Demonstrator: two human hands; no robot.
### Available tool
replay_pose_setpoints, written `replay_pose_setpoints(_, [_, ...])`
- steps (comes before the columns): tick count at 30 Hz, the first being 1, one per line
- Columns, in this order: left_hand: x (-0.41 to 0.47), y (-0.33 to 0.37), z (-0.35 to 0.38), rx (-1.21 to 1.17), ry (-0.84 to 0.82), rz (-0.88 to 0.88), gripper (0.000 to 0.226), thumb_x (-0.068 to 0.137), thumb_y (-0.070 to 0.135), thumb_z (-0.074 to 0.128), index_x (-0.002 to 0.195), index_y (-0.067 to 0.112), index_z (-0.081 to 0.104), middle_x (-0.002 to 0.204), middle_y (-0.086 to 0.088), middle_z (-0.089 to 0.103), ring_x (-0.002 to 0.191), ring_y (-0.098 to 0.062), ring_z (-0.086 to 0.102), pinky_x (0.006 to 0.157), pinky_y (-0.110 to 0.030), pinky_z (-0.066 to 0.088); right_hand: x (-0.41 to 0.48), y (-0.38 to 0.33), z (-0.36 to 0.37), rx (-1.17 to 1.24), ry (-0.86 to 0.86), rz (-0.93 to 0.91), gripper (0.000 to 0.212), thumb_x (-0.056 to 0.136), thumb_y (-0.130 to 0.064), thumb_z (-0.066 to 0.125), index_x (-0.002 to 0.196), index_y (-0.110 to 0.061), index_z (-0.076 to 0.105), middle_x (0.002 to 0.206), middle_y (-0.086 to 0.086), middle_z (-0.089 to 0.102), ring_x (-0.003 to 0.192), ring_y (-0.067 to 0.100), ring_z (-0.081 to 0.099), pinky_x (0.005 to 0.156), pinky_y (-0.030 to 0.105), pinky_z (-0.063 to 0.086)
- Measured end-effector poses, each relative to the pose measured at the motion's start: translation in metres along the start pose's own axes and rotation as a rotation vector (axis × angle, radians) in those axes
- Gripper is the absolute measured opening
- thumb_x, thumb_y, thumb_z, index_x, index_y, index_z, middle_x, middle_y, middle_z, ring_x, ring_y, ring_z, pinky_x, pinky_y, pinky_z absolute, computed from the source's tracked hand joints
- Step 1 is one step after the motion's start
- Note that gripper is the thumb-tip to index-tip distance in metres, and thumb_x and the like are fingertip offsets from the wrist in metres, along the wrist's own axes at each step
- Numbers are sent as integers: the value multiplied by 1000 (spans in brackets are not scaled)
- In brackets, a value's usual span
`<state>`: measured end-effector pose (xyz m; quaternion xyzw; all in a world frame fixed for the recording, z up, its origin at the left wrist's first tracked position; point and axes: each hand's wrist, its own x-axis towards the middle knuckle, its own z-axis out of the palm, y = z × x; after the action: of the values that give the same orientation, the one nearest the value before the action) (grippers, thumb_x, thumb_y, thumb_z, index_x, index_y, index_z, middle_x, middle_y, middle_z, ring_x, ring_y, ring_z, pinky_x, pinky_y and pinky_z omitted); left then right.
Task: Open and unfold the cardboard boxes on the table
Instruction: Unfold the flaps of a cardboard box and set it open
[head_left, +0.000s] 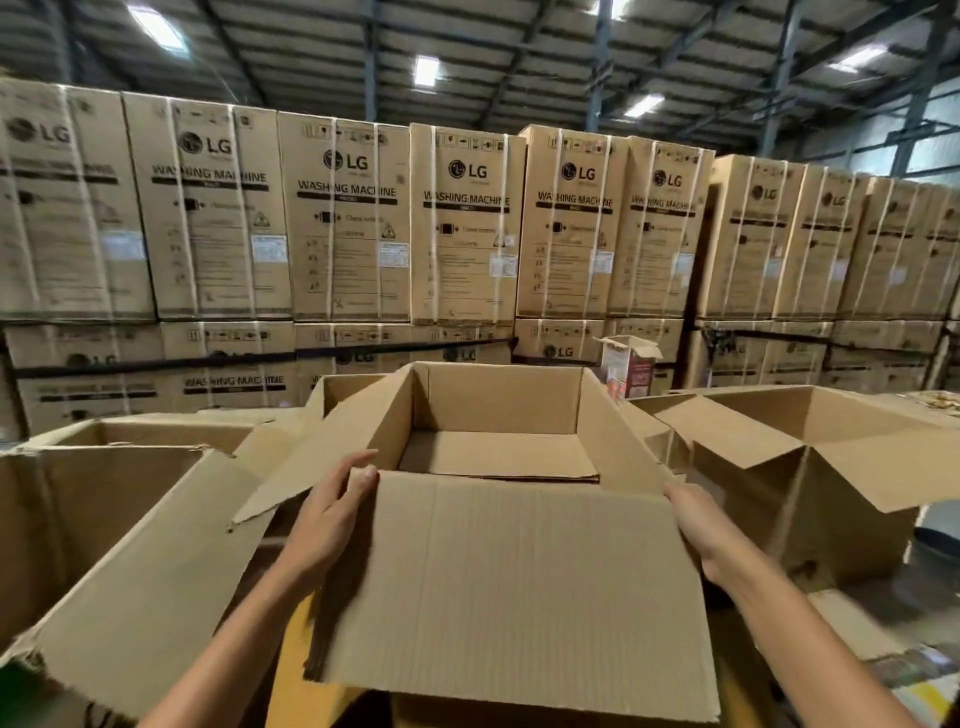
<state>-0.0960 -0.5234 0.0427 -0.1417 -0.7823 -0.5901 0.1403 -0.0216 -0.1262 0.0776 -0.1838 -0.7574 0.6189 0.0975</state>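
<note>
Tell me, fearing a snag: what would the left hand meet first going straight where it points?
Likely the left inner wall of the box, depth unclear; the left hand holds its near flap.

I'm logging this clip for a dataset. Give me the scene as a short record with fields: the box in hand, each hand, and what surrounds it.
middle box: open at the top, near flap folded out toward the person
left hand: holds its near left corner
right hand: at its near right corner, fingers hidden
neighbours: left box, right box, both open
background: stacked washing machine cartons
</note>
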Motion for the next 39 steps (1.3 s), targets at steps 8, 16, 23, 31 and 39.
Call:
replay_pose_setpoints(8, [-6, 21, 28, 57, 101, 84, 39, 91, 57, 46, 116, 34, 64, 109, 19, 65, 103, 0, 60, 82, -29, 46, 57, -3, -14, -497, 137, -143, 34, 97, -29, 42, 117, -13, 64, 101, 10, 68, 93, 29, 64, 78, 41, 53])
replay_pose_setpoints(16, [-13, 3, 66, 319, 21, -141, 34, 99, 48, 47, 90, 23, 67, 87, 4, 69, 85, -15, 65, 82, -41, 52, 65, 26, -32, -772, 134, -193, 35, 99, -32, 42, 107, -9, 67, 106, 14, 68, 98, 33, 62, 78, 35, 49])
replay_pose_setpoints(23, [-65, -32, 80, 623, -139, -289, 32, 102, 45, 46, 95, 25, 69, 91, 8, 71, 85, -3, 64, 79, -25, 51, 54, 76, -20, -1006, -19, -144, 29, 97, -29, 43, 114, -16, 63, 112, 7, 67, 102, 30, 63, 77, 33, 47])
replay_pose_setpoints(31, [-55, -11, 84, 1059, -348, -400, 30, 96, 42, 53, 102, 23, 76, 102, 5, 72, 93, -12, 67, 86, -33, 57, 43, 75, -39, -1210, -55, -275, 33, 97, -30, 47, 125, -20, 60, 115, 3, 66, 103, 26, 65, 79, 33, 52])
replay_pose_setpoints(39, [-37, 10, 102, 1239, -217, -281, 23, 92, 37, 60, 96, 20, 74, 90, 3, 71, 78, -12, 68, 72, -33, 61, 39, 58, -37, -1257, -17, -417, 25, 93, -32, 53, 111, -18, 63, 112, 5, 66, 100, 28, 64, 71, 32, 44])
